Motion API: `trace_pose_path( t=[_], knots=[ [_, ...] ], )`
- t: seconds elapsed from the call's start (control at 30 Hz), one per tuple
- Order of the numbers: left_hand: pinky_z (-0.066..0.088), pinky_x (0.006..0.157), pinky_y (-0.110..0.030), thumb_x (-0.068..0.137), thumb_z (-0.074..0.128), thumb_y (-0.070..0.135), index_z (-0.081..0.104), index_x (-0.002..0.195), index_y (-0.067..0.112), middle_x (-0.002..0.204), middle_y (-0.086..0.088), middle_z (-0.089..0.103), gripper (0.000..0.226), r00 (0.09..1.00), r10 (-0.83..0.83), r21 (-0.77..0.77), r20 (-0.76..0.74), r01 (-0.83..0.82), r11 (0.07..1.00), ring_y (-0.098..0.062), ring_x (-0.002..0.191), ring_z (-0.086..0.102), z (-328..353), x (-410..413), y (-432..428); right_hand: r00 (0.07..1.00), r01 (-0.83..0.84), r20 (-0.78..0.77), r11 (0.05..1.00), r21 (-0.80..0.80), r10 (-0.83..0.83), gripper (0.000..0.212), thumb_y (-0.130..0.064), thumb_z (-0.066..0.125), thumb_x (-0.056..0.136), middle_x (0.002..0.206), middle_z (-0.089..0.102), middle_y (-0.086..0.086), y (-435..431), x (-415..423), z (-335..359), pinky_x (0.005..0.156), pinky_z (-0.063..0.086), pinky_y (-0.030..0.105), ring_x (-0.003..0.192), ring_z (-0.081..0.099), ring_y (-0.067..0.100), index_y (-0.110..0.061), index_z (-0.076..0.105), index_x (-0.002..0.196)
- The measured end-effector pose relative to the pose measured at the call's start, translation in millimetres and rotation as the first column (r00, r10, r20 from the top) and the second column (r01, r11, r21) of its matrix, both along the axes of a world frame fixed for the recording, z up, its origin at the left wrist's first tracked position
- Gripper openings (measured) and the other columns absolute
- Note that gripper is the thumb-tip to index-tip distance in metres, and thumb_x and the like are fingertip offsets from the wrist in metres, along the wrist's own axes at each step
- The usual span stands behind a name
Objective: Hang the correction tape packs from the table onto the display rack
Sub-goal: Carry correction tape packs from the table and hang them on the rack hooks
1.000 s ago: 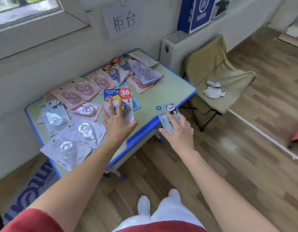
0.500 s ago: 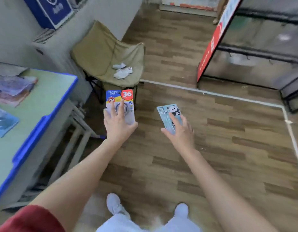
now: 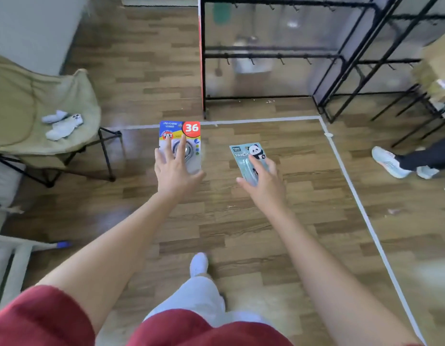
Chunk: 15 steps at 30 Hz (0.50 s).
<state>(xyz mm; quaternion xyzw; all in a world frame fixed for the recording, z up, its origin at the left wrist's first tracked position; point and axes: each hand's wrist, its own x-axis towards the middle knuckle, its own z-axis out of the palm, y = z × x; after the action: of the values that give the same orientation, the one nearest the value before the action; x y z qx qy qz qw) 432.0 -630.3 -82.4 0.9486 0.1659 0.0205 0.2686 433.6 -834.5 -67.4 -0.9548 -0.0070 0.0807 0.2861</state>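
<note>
"Two packs are up, one to each hand. What has the left hand (image 3: 176, 176) got?"

"The 36 pack (image 3: 191, 128), the card with the red corner. It stands upright, printed side to the camera. The fingers (image 3: 182, 147) lie spread and nearly straight across its front, reaching about halfway up, and the thumb sits at its lower right corner. It's a hold, but I cannot tell how the thumb meets the back."

"And the right hand (image 3: 265, 182)?"

"It pinches the panda pack (image 3: 246, 152) by its lower half. The forefinger (image 3: 254, 163) runs up the front below the panda, the thumb sticks out on the left, and the other fingers curl at the right edge. The card leans a little to the left at its top."

"Do the two packs touch?"

"No, they're apart, with bare wooden floor (image 3: 216, 221) showing between the two thumbs."

"Where's the display rack (image 3: 266, 55)?"

"Well beyond the fingertips, up and to the right of both hands. It has black bars with small hooks; no pack hangs on any hook I can see."

"Anything closer?"

"A white tape line (image 3: 266, 119) passes just behind the top of the 36 pack. Far out on the left hand's little-finger side is a folding chair (image 3: 29, 103); far out on the right hand's little-finger side, someone's shoe (image 3: 388, 162)."
</note>
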Motion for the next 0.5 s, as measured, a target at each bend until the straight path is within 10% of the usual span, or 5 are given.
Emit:
trace_pose_path(
  t=[0.5],
  knots=[
    [0.02,0.112,-0.05,0.074,0.069,0.034,0.012,0.152,0.029,0.159,0.0,0.002,0.098,0.99,-0.084,-0.025,0.11,0.088,0.996,-0.036,0.142,0.007,14.0,261.4,-132.6,0.987,0.115,0.12,0.992,-0.055,-0.108,0.066,-0.051,0.057,0.088,0.154,0.021,0.006,-132.4,254.2,21.1,0.106,0.026,0.043,0.136,0.03,0.028,-0.036,0.03,0.146]
  ],
)
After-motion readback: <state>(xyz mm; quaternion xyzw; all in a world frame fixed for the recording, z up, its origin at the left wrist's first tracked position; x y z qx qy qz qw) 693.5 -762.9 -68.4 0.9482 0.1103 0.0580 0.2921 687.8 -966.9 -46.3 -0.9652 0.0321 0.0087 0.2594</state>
